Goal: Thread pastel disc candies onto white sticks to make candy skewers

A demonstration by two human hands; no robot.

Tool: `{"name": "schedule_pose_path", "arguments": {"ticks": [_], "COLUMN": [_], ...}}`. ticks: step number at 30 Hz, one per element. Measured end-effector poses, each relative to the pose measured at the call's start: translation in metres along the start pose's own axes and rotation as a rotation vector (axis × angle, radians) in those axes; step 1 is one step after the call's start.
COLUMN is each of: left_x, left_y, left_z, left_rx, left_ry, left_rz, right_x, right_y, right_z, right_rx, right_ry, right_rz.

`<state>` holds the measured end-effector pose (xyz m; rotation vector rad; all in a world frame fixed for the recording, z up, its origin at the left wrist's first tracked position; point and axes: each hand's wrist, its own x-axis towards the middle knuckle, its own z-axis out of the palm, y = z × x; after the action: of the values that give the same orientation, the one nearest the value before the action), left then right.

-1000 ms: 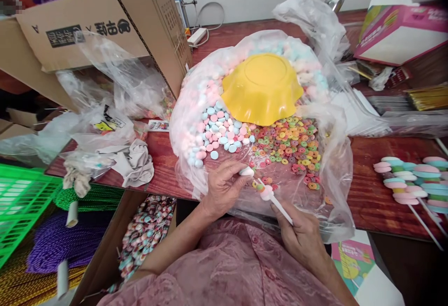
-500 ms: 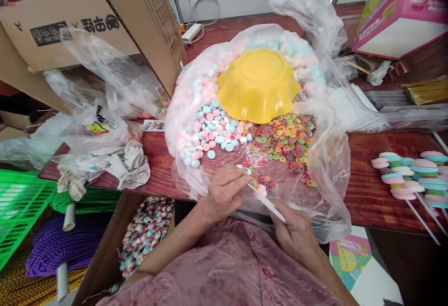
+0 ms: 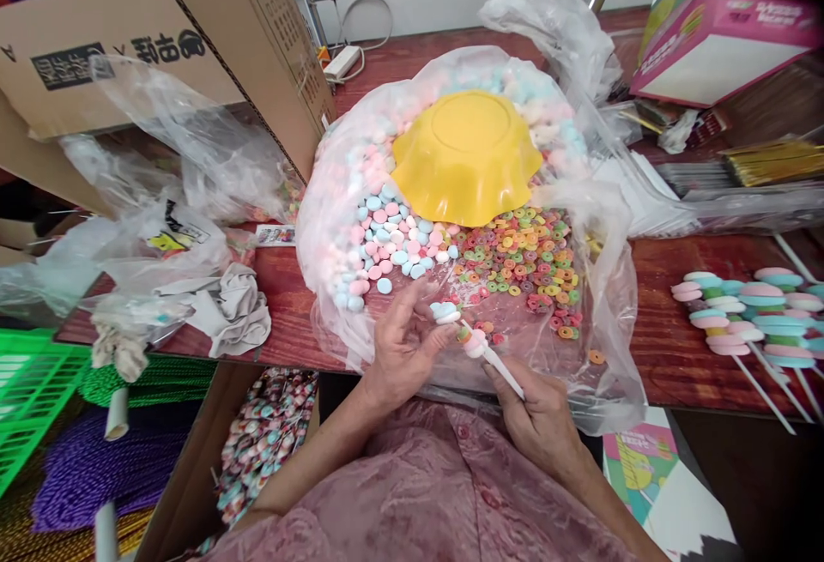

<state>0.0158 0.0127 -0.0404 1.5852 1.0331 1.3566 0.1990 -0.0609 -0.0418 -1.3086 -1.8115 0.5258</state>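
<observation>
My left hand [image 3: 400, 347] holds blue and white marshmallow discs [image 3: 444, 313] at its thumb and fingertips, close to the stick's tip. My right hand [image 3: 537, 412] grips a white stick [image 3: 507, 376] by its lower part, slanting up to the left. Pink and white marshmallows [image 3: 475, 344] are threaded on that stick, with a small green and orange piece above them. Behind my hands, loose pink, blue and white marshmallows [image 3: 396, 240] lie on clear plastic. Beside them is a heap of colourful ring-shaped candies [image 3: 521, 257]. A yellow wavy-edged bowl [image 3: 469, 159] sits upside down over the pile.
Finished marshmallow skewers [image 3: 750, 309] lie at the right. A cardboard box [image 3: 193, 56] and crumpled plastic bags stand left, near a grey cloth [image 3: 237, 309]. A pink carton [image 3: 721, 47] is at the back right. Below the table's left side is a green basket [image 3: 39, 390].
My left hand has drawn back a little from the stick and its fingers have opened out, showing the blue and white marshmallows. My right hand still holds the stick. The view has shifted slightly.
</observation>
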Motion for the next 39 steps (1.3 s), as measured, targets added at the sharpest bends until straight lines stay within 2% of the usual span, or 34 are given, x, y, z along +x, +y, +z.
{"name": "schedule_pose_path", "arguments": {"ticks": [4,8,11,17,20,23,26,28,29,31,33,35,39], "left_x": [0.003,-0.007,-0.015,-0.015,-0.012,-0.006,0.011,0.028,0.037,0.055,0.072,0.086,0.107], "left_y": [0.003,0.004,0.007,0.011,0.007,0.003,0.004,0.008,0.01,0.012,0.012,0.009,-0.005], "left_z": [-0.001,0.012,0.02,0.025,0.024,0.016,0.006,0.003,0.003,0.012,0.03,0.055,0.098], "left_rx": [0.104,0.139,0.153,0.197,0.189,0.156,0.147,0.233,0.297,0.413,0.515,0.646,0.933], "left_ry": [-0.157,-0.112,-0.163,-0.264,-0.258,-0.204,-0.138,-0.21,-0.302,-0.53,-0.699,-0.749,-0.727], "left_rz": [0.073,0.064,0.047,0.113,0.103,0.126,0.176,0.229,0.257,0.298,0.321,0.32,0.335], "right_x": [0.002,-0.001,-0.005,-0.008,-0.007,-0.008,-0.01,-0.011,-0.012,-0.014,-0.015,-0.016,-0.019], "right_y": [-0.001,-0.001,0.002,0.004,0.004,0.013,0.033,0.048,0.055,0.067,0.075,0.079,0.081], "right_z": [0.001,0.001,0.002,0.008,0.005,-0.004,-0.02,-0.033,-0.038,-0.048,-0.052,-0.053,-0.047], "right_rx": [-0.023,0.007,0.023,0.051,0.05,0.025,-0.042,-0.058,-0.041,0.036,0.116,0.128,0.003], "right_ry": [0.008,0.047,0.071,0.059,0.044,0.072,0.188,0.275,0.322,0.422,0.513,0.577,0.618], "right_rz": [-0.016,0.024,0.044,0.061,0.099,0.169,0.276,0.367,0.414,0.501,0.559,0.572,0.487]}}
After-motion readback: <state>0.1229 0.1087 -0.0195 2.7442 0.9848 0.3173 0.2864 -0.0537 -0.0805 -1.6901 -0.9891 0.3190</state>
